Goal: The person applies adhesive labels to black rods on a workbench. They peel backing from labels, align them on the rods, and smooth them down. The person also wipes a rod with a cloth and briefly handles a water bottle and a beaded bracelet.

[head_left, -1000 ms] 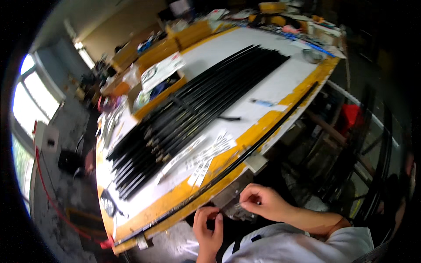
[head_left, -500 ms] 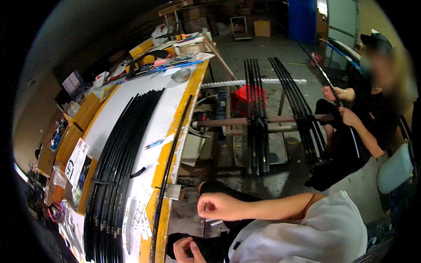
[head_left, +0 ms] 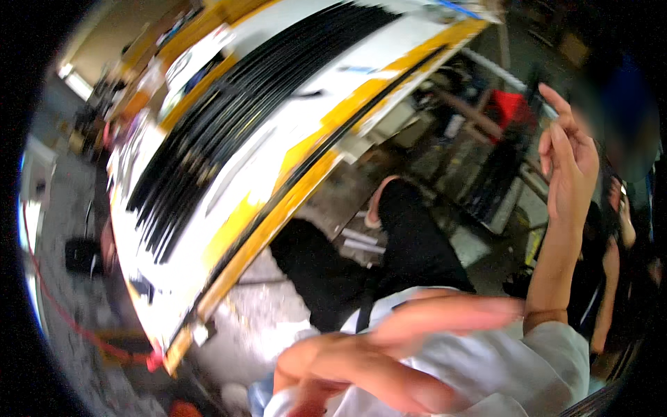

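My left hand [head_left: 347, 365] is blurred, close below the view's middle, its fingers stretched apart toward the right with nothing seen between them. My right hand [head_left: 571, 163] is raised at the right, its index finger up and the others bent toward the thumb. A small pale sliver [head_left: 549, 111] shows at its fingertips; what it is I cannot make out. One long black rod [head_left: 333, 142] lies along the yellow edge of the white table [head_left: 260, 163]. Behind it on the table lies a bundle of black rods [head_left: 243, 97]. Neither hand touches the rods.
A red container [head_left: 507, 111] stands on the floor past the table, among dark rods [head_left: 497, 163] on a stand. A person's arm [head_left: 608, 292] shows at the far right. A red hose [head_left: 76, 323] runs to the table's near corner. My black-trousered legs [head_left: 417, 229] are beside the table.
The view has swung, so the table now slants up to the right. My right hand has risen from beside the table to the right. My left hand's fingers have spread and come nearer.
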Motion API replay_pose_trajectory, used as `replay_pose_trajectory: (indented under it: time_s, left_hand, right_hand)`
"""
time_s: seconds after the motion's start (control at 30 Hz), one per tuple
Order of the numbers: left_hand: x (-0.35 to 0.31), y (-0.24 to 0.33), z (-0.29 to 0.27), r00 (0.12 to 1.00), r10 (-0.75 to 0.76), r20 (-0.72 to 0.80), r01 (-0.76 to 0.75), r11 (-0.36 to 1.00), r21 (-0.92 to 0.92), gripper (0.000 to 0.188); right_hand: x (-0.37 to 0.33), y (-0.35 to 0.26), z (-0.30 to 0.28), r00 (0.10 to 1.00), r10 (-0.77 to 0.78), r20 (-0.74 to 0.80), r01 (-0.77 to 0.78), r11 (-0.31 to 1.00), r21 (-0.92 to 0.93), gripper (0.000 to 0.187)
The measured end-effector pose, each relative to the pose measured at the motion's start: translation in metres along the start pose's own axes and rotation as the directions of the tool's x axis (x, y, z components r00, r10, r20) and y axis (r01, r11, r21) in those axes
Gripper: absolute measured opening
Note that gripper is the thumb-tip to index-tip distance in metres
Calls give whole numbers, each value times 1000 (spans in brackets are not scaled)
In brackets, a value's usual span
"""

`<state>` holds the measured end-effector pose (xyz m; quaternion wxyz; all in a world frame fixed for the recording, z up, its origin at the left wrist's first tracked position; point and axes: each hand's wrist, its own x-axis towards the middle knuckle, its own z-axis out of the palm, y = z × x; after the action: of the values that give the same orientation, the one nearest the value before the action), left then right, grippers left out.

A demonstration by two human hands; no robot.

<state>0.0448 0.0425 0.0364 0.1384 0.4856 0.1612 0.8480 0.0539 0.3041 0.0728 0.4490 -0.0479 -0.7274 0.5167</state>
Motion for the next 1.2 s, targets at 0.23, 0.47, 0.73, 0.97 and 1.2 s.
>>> replay_pose_trajectory:
  time_s: [0.23,0.47,0.73,0.97,1.2]
  left_hand:
    - [15,23,23,997,-65,30,67,995,-79,64]
    - [22,43,9,990,-129,-55,138,965,222,56]
    - [-42,143,-127,871,-61,-487,268,-772,577,56]
    - [-47,144,-166,654,-268,-707,267,-793,547,37]
    - [-33,123,-145,600,-135,-789,456,-752,476,22]
  right_hand:
    - [-52,32,55,891,305,336,-367,919,141,3]
    - [-60,52,69,832,387,397,-460,882,103,1]
    - [-83,66,69,736,470,488,-564,824,58,4]
    - [-74,53,90,720,366,590,-541,828,146,5]
    - [-57,39,78,718,267,643,-515,825,232,4]
